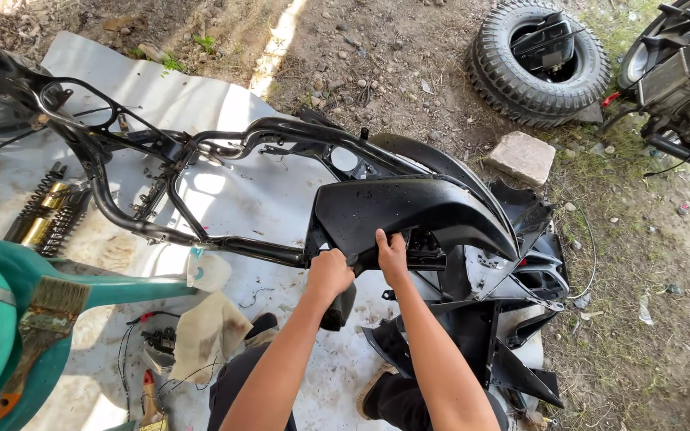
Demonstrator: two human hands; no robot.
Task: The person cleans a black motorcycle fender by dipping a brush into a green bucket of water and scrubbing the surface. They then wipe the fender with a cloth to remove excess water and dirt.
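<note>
Both your hands work at the lower edge of a glossy black plastic scooter body panel (409, 209), which sits against the bare black tubular steel frame (161, 160) lying on a white ground sheet (265, 191). Your left hand (329, 274) is curled into a fist under the panel's edge; what it clasps is hidden. Your right hand (392, 254) grips the panel's rim, fingers hooked over it. Nearby: a knobbly black tyre (538, 62), a pale stone block (523, 156), a worn paintbrush (41, 327).
</note>
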